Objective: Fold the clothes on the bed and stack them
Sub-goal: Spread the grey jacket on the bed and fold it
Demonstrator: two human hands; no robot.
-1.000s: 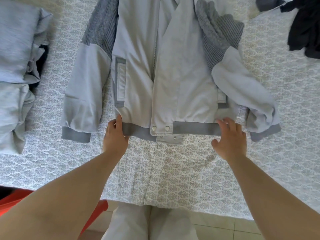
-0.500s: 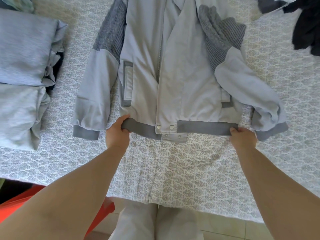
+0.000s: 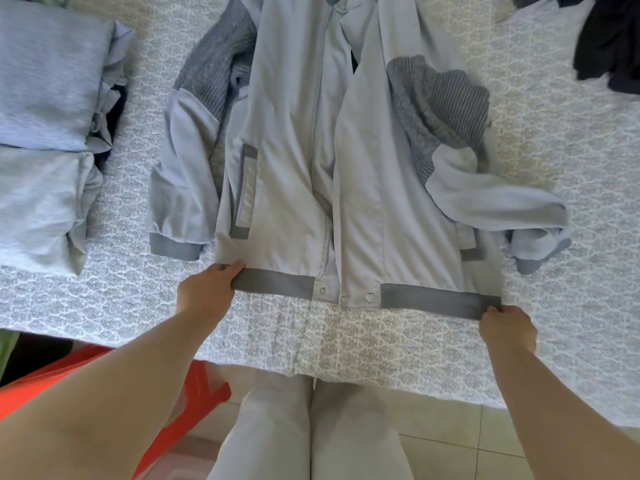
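Head view of a light grey jacket point(image 3: 294, 174) spread front-up on a bed point(image 3: 571, 188) covered by a white sheet with a grey ornamental print. The left hand point(image 3: 204, 294) grasps the left end of the darker grey hem band point(image 3: 429, 299), thumb on top and fingers curled beneath; the right hand point(image 3: 507, 329) pinches the right end of the same band, fingers tucked under the fabric. The band runs taut between the two hands, near the bed's front edge. The jacket's left sleeve point(image 3: 183, 188) lies straight alongside the body, its cuff just beside the left hand; the right sleeve point(image 3: 498, 202) is bent and crumpled outward, its ribbed dark grey shoulder panel bunched. Two folded grey garments point(image 3: 45, 133) sit at the left of the bed, apart from the jacket. Dark unfolded clothing point(image 3: 609, 39) lies at the upper right corner. A red plastic object point(image 3: 194, 400) stands on the tiled floor point(image 3: 446, 431) below the bed's edge.
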